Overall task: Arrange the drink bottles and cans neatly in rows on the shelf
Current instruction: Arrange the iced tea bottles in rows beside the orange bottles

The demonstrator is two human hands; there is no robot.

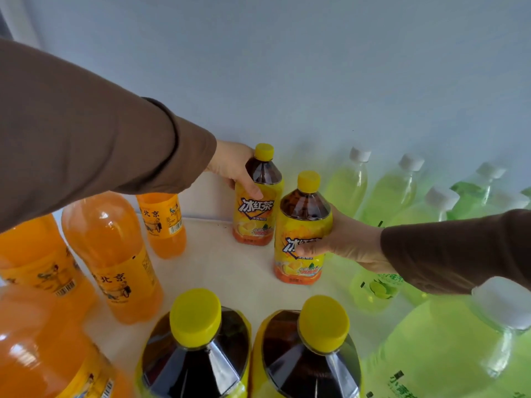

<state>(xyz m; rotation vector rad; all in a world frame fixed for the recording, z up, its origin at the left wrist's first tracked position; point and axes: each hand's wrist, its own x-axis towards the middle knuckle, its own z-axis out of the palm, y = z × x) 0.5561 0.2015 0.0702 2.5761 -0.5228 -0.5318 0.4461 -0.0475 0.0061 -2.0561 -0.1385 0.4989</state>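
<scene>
A pale shelf (pixel 218 271) against a blue-grey wall carries orange soda bottles (pixel 112 254) on the left and green drink bottles (pixel 396 196) on the right, the farthest ones blurred. Two big iced-tea bottles stand nearest. The left hand (pixel 232 168) grips the rear iced-tea bottle (pixel 255 214) by its shoulder; the right hand (pixel 344 242) wraps the front iced-tea bottle (pixel 301 237), apparently upright.

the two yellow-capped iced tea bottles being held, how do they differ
The rear iced tea bottle, gripped by the left hand, stands by the back wall; the nearer iced tea bottle, gripped by the right hand, sits further forward and right. The rear label shows fully; fingers cover part of the nearer one. Both are upright, with dark tea.
</scene>
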